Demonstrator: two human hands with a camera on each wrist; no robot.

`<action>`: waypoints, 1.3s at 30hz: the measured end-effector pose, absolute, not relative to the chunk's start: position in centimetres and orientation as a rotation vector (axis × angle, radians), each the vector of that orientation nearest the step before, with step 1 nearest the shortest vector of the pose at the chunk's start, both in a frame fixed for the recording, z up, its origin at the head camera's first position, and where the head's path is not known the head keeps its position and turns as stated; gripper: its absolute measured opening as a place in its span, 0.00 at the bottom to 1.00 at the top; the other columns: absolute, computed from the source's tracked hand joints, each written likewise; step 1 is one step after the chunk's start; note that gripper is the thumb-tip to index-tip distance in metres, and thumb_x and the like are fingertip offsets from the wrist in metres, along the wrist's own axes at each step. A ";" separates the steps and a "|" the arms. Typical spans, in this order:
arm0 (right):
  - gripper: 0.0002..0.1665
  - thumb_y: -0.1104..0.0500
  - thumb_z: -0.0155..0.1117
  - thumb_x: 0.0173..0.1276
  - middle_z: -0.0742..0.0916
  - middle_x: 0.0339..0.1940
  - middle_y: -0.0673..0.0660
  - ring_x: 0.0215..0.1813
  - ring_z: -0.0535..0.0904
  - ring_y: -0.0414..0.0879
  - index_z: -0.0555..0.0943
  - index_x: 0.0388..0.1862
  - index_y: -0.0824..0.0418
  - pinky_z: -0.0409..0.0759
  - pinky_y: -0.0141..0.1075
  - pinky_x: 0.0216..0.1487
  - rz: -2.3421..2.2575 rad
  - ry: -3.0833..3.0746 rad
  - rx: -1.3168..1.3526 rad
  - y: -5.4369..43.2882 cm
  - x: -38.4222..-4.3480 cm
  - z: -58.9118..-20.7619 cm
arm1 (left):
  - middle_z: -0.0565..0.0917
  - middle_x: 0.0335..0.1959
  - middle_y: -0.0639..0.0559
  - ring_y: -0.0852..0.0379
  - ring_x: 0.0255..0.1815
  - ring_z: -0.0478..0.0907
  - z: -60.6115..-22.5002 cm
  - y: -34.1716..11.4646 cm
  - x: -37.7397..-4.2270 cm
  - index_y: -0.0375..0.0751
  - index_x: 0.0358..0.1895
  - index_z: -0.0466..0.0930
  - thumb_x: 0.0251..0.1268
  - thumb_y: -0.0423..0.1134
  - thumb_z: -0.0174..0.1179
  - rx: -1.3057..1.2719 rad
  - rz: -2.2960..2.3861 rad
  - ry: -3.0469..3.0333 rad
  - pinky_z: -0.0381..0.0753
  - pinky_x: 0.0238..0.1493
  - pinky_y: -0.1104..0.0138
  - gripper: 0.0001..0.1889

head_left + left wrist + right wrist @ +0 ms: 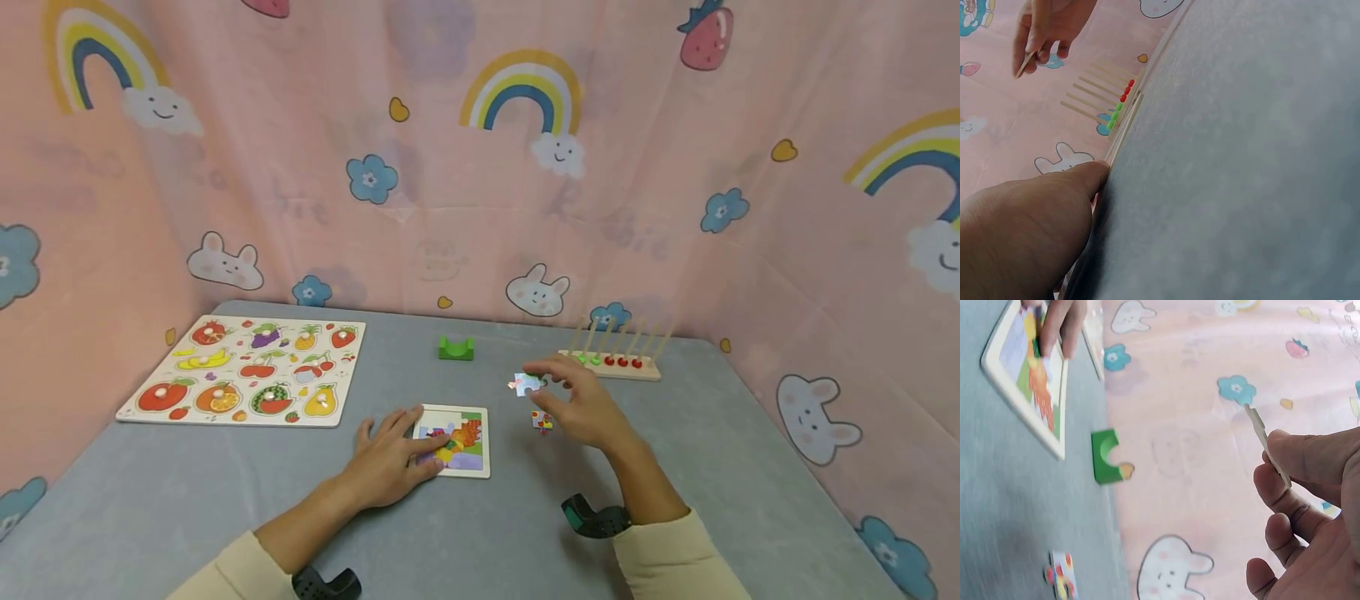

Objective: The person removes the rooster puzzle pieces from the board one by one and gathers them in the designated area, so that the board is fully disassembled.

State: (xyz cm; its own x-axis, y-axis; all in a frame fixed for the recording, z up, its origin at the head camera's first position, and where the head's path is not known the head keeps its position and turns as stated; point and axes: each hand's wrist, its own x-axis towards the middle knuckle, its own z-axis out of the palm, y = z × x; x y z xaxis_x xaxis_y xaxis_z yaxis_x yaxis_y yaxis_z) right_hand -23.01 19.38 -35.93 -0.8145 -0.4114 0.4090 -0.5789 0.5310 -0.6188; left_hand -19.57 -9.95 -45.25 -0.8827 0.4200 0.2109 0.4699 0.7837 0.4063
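Note:
My left hand (386, 467) rests on a small framed jigsaw puzzle (484, 442), fingers stretched over its left part and hiding some of the picture. Orange, yellow, green and purple areas show inside the pale wooden frame. In my right hand (588, 408), raised above the table, thumb and fingers pinch a jigsaw piece (525, 383) with a light blue and white face. The right wrist view shows this piece (1262, 437) edge-on between thumb and index finger. A loose jigsaw piece (542, 421), coloured red and yellow, lies on the table below the right hand.
A wooden fruit board (287, 379) with knobbed pieces lies at the left. Behind the puzzle stands a green block (456, 353) with a curved notch. A pegged wooden rack (648, 372) with green and red beads stands at the back right, before a pink patterned cloth.

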 end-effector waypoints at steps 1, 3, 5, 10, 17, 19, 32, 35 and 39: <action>0.19 0.64 0.66 0.66 0.82 0.49 0.51 0.51 0.73 0.48 0.81 0.55 0.60 0.69 0.52 0.49 1.149 -2.557 0.843 19.9 -23.1 -35.9 | 0.62 0.71 0.41 0.38 0.70 0.56 -45.2 -9.9 -19.6 0.61 0.61 0.79 0.65 0.55 0.60 -0.717 -0.702 -2.860 0.41 0.58 0.31 0.21; 0.19 0.64 0.66 0.66 0.82 0.50 0.52 0.53 0.73 0.49 0.81 0.56 0.61 0.69 0.52 0.49 1.143 -2.562 0.841 21.1 -23.2 -35.9 | 0.62 0.71 0.41 0.37 0.70 0.56 -45.2 -9.9 -19.6 0.61 0.61 0.79 0.65 0.55 0.60 -0.723 -0.703 -2.857 0.41 0.58 0.31 0.21; 0.19 0.65 0.66 0.66 0.82 0.52 0.54 0.54 0.72 0.51 0.81 0.56 0.62 0.68 0.51 0.49 1.133 -2.566 0.833 22.2 -23.3 -36.0 | 0.62 0.71 0.40 0.37 0.70 0.56 -45.1 -9.8 -19.6 0.61 0.61 0.79 0.65 0.55 0.59 -0.730 -0.700 -2.859 0.41 0.58 0.31 0.21; 0.19 0.65 0.65 0.66 0.82 0.53 0.56 0.54 0.72 0.51 0.80 0.57 0.62 0.67 0.52 0.49 1.102 -2.592 0.794 24.5 -23.4 -36.6 | 0.61 0.72 0.40 0.37 0.70 0.55 -45.2 -9.8 -19.7 0.62 0.62 0.79 0.65 0.55 0.59 -0.730 -0.692 -2.878 0.41 0.58 0.31 0.21; 0.19 0.64 0.64 0.68 0.81 0.54 0.60 0.53 0.72 0.55 0.79 0.57 0.64 0.67 0.54 0.48 1.078 -2.628 0.720 26.9 -23.7 -37.6 | 0.61 0.72 0.41 0.38 0.70 0.56 -45.1 -9.7 -19.7 0.62 0.62 0.78 0.65 0.55 0.59 -0.730 -0.684 -2.891 0.40 0.58 0.31 0.22; 0.19 0.64 0.64 0.67 0.81 0.54 0.60 0.52 0.73 0.54 0.79 0.57 0.64 0.68 0.54 0.47 1.060 -2.631 0.694 27.5 -23.7 -38.1 | 0.61 0.72 0.41 0.38 0.70 0.56 -45.1 -9.7 -19.7 0.62 0.62 0.78 0.65 0.55 0.59 -0.728 -0.683 -2.895 0.41 0.58 0.31 0.22; 0.18 0.67 0.64 0.67 0.83 0.50 0.61 0.49 0.74 0.53 0.80 0.55 0.68 0.70 0.51 0.43 1.054 -2.596 0.696 29.8 -25.1 -41.5 | 0.61 0.72 0.40 0.37 0.71 0.55 -45.1 -9.8 -19.8 0.61 0.61 0.79 0.65 0.55 0.59 -0.719 -0.694 -2.885 0.40 0.59 0.32 0.21; 0.17 0.68 0.64 0.66 0.83 0.49 0.60 0.47 0.75 0.53 0.80 0.54 0.68 0.71 0.50 0.44 1.066 -2.631 0.690 29.8 -25.5 -42.4 | 0.61 0.72 0.40 0.38 0.71 0.55 -45.1 -9.8 -19.8 0.61 0.62 0.79 0.65 0.55 0.59 -0.713 -0.690 -2.889 0.40 0.59 0.32 0.22; 0.17 0.71 0.65 0.64 0.84 0.47 0.58 0.44 0.75 0.50 0.81 0.53 0.67 0.74 0.47 0.43 1.096 -2.665 0.663 29.8 -25.8 -43.3 | 0.61 0.72 0.40 0.38 0.71 0.55 -45.1 -10.0 -19.7 0.61 0.62 0.79 0.66 0.55 0.59 -0.714 -0.681 -2.891 0.41 0.59 0.32 0.21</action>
State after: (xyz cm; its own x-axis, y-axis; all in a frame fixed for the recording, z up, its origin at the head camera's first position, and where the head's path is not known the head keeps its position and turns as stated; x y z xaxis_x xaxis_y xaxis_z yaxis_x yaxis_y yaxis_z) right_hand -25.77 29.83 -43.32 -0.8833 -0.3326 0.3305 -0.4689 0.6278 -0.6213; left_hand -19.74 -10.02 -45.07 -0.8870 0.4225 0.1861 0.4612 0.7916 0.4009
